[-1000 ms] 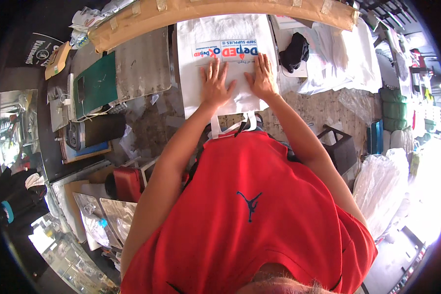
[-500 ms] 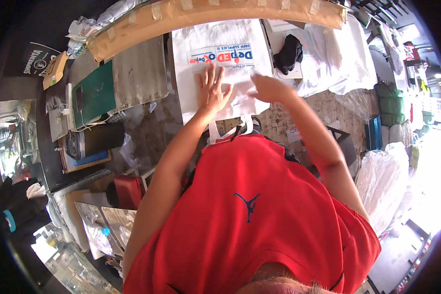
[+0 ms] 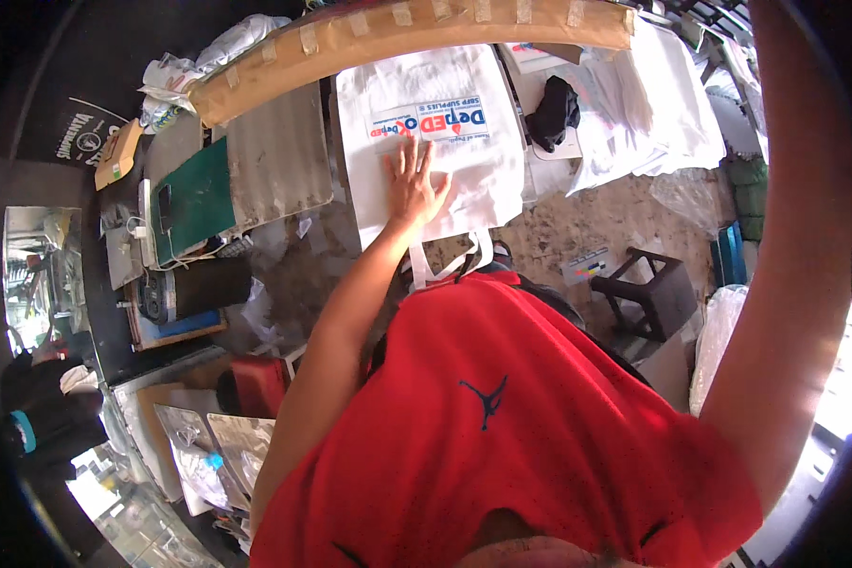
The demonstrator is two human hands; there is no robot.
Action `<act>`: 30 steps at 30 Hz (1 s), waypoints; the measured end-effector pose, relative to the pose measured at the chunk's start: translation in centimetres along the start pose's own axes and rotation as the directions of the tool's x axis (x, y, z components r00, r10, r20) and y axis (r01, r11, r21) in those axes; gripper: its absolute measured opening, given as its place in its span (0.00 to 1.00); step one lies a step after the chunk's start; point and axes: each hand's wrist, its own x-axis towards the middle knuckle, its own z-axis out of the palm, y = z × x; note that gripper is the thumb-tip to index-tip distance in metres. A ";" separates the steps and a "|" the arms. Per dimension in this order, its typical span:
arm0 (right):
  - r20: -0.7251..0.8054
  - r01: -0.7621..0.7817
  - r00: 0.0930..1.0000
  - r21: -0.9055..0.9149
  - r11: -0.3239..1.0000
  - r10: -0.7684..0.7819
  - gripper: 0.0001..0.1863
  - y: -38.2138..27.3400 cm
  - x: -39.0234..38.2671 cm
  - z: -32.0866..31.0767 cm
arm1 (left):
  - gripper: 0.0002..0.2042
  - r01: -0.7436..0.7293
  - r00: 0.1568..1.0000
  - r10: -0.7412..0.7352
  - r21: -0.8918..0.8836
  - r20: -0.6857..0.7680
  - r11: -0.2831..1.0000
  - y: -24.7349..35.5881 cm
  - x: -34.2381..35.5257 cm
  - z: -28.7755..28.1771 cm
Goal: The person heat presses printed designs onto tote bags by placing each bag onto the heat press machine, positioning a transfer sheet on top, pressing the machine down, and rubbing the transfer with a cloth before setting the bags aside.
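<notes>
White bag (image 3: 478,180) flat under spread left hand (image 3: 415,194), print (image 3: 428,119) just past the fingertips (image 3: 411,150), right hand unseen, state unclear

1 visible hand (image 3: 416,197), 1 stool (image 3: 674,301)

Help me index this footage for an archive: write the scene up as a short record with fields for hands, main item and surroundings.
Left hand: palm down on the white bag, fingers spread
Right hand: out of view; the right arm runs up the picture's right side
Main item: white bag, lying flat, blue and red print, handles toward the person
Left of bag: green board
Right of bag: bunched black item
Beyond bag: long brown taped bundle
</notes>
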 end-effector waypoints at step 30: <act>-0.326 -0.419 0.747 0.446 0.791 0.580 0.12 3.5 -3.7 33.8 | 0.32 -0.243 0.951 0.309 -0.559 0.025 0.793 2.9 5.9 -14.7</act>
